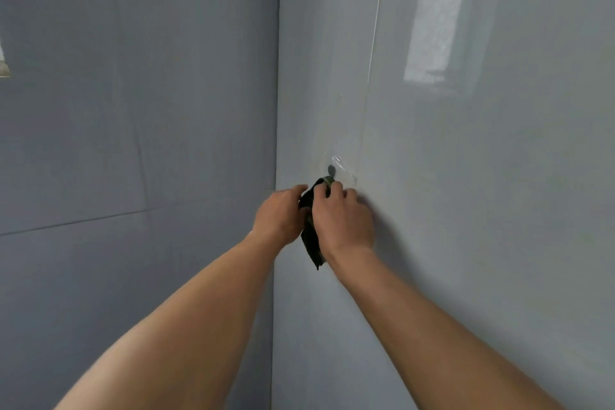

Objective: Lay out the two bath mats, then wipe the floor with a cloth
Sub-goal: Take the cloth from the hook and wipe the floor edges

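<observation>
A dark cloth (pixel 311 243) hangs between both hands, right below a small clear adhesive wall hook (pixel 332 170) with a dark peg. My left hand (pixel 281 215) grips the cloth's left side. On its upper edge closes my right hand (pixel 342 216), close under the hook. The lower end of the cloth dangles against the wall. No bath mats and no floor are in view.
I face a corner of grey tiled walls (pixel 278 76). The right wall (pixel 466 176) is glossy and reflects a window. A pale object (pixel 3 66) shows at the far left edge.
</observation>
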`<state>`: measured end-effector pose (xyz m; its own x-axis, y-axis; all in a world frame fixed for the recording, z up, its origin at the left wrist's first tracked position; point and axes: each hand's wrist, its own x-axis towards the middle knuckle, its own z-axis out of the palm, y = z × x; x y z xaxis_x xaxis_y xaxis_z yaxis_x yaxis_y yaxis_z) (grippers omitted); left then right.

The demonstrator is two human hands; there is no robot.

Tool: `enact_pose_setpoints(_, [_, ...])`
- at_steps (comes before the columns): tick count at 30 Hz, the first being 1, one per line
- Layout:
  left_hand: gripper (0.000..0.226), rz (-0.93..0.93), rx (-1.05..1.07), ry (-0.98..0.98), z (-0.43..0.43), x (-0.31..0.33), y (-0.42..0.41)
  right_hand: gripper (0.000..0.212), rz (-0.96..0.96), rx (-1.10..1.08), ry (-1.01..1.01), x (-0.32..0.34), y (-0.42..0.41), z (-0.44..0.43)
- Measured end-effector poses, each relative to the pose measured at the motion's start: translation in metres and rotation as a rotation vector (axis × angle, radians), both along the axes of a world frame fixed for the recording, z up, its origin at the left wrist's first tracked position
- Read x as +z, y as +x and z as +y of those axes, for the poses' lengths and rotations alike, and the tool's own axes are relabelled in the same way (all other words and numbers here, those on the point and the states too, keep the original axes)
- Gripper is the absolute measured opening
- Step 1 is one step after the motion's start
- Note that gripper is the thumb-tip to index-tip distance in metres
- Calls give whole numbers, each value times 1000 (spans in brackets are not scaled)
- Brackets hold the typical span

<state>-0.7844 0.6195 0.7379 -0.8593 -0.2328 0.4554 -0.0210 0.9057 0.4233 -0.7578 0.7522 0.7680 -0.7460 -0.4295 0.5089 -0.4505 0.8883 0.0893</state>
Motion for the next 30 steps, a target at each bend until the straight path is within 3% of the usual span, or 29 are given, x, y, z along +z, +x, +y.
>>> enact_pose_setpoints(5, [16,53,45,133,-4,2,-17,37,-20,1,-53,3,-10,-8])
enact_pose_setpoints(12, [14,73,70,188,-25,21,-2,45,-63,-9,-19,9,-12,-6])
enact_pose_setpoints(17, [12,130,111,170,-40,43,22,26,-52,53,-17,25,-1,1])
enact_pose_setpoints(23, [13,135,198,132,-67,60,69,17,-7,146,-52,39,20,-6])
enact_pose_setpoints(30, [14,111,262,139,-105,58,157,22,73,288,-89,40,72,-37])
